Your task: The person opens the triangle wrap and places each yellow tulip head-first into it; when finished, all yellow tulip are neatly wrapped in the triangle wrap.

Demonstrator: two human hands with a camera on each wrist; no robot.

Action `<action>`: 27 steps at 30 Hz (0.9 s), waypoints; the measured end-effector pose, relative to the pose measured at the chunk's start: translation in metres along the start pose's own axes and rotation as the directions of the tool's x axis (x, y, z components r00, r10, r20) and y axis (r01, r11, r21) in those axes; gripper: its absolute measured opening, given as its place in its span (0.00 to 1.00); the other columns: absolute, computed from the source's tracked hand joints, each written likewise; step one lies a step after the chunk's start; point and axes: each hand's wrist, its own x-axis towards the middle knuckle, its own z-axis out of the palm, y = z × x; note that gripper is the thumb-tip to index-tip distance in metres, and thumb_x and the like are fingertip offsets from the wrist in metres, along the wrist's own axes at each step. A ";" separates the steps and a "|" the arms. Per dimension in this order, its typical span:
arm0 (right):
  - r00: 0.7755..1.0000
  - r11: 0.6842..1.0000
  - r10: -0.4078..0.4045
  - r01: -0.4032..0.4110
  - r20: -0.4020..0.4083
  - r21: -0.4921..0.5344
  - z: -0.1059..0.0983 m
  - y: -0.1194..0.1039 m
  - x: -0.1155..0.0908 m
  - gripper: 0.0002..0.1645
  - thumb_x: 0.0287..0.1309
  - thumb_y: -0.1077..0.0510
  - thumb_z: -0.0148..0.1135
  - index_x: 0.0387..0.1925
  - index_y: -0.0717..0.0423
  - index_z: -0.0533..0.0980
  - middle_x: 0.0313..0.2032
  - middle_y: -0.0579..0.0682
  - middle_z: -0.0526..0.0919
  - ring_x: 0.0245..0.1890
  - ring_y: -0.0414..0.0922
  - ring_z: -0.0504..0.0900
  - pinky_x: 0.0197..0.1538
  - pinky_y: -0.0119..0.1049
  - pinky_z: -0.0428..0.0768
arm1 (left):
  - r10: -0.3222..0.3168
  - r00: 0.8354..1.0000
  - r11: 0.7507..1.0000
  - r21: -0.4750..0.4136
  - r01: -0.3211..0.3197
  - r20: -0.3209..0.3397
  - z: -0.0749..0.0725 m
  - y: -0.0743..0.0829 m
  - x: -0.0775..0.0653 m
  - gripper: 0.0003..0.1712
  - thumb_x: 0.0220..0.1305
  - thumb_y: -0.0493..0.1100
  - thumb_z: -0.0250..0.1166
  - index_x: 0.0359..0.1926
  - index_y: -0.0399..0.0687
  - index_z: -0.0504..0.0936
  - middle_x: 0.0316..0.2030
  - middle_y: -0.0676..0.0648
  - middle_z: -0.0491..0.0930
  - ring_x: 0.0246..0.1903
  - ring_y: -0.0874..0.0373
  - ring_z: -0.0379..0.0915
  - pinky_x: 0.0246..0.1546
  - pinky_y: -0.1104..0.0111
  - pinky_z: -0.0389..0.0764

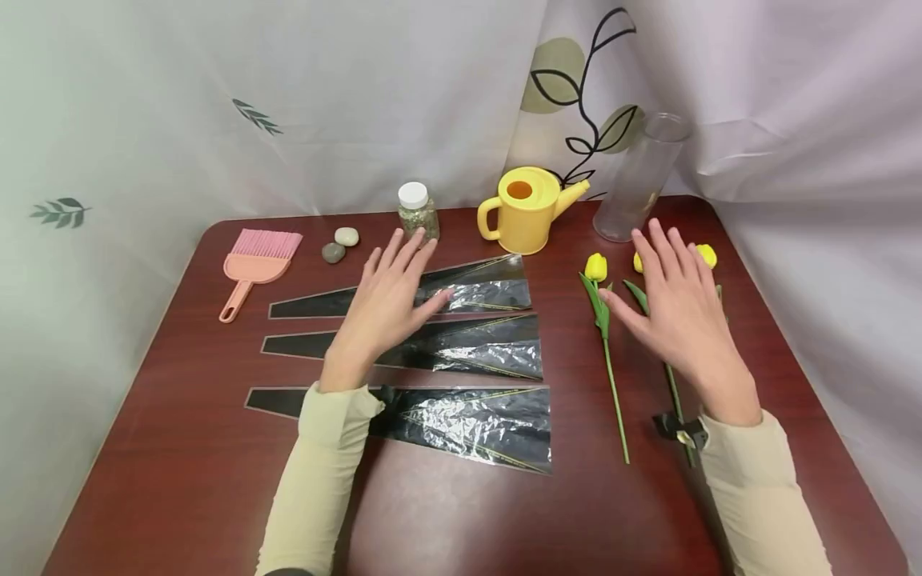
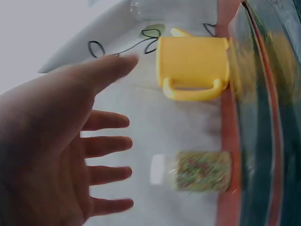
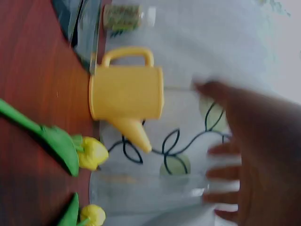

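Note:
Over the black tapered plastic sleeves my left hand hovers with its fingers spread and nothing in them. Three of these sleeves lie in a column, partly covered by the hand and forearm. My right hand, also spread and holding nothing, is above the yellow artificial tulips and hides parts of them. One tulip lies in full view, its green stem toward the front edge. In the left wrist view, the jar of dried bits and yellow watering can appear beyond the fingers.
A clear glass vase stands at the back right, beside the watering can. Two pebbles and a pink brush lie at the back left. A white patterned curtain hangs round the table.

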 end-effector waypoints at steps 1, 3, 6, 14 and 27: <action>0.999 1.000 0.023 -0.022 -0.027 0.014 0.000 -0.001 -0.006 0.49 0.59 0.39 0.63 0.72 0.60 0.58 0.73 0.60 0.53 0.71 0.62 0.53 0.70 0.57 0.48 | 0.014 1.000 1.000 -0.008 -0.014 -0.008 0.005 0.001 0.007 0.42 0.66 0.63 0.60 0.73 0.50 0.62 0.73 0.46 0.55 0.74 0.47 0.40 0.67 0.45 0.51; 0.995 0.997 0.075 -0.073 -0.066 0.035 0.005 -0.004 -0.019 0.40 0.59 0.43 0.64 0.65 0.64 0.67 0.65 0.65 0.66 0.63 0.65 0.65 0.61 0.61 0.63 | 0.040 0.999 0.999 -0.018 -0.040 -0.013 0.017 0.005 0.023 0.34 0.67 0.59 0.61 0.69 0.49 0.70 0.69 0.45 0.64 0.69 0.46 0.54 0.63 0.47 0.60; 0.986 0.985 0.163 -0.160 -0.046 0.063 0.020 -0.009 -0.039 0.28 0.58 0.46 0.65 0.51 0.64 0.78 0.48 0.63 0.78 0.46 0.65 0.76 0.40 0.62 0.74 | 0.065 0.998 0.998 -0.017 -0.065 0.025 0.037 0.012 0.045 0.27 0.68 0.56 0.62 0.61 0.47 0.78 0.60 0.45 0.73 0.58 0.45 0.67 0.54 0.50 0.70; 0.919 0.921 0.324 -0.361 0.224 0.146 0.049 -0.012 -0.058 0.16 0.59 0.44 0.66 0.35 0.53 0.82 0.26 0.44 0.81 0.25 0.47 0.78 0.23 0.44 0.72 | -0.012 0.989 0.999 0.044 0.006 0.145 0.078 0.021 0.064 0.16 0.63 0.51 0.69 0.49 0.50 0.86 0.49 0.45 0.78 0.49 0.46 0.70 0.46 0.52 0.73; 0.835 0.782 0.401 -0.526 0.376 0.335 0.051 -0.002 -0.045 0.13 0.56 0.52 0.66 0.30 0.59 0.83 0.17 0.46 0.81 0.15 0.44 0.79 0.23 0.39 0.77 | 0.035 0.999 0.999 -0.017 -0.036 -0.037 0.074 0.020 0.067 0.02 0.58 0.43 0.73 0.32 0.51 0.91 0.34 0.51 0.78 0.40 0.51 0.70 0.40 0.58 0.71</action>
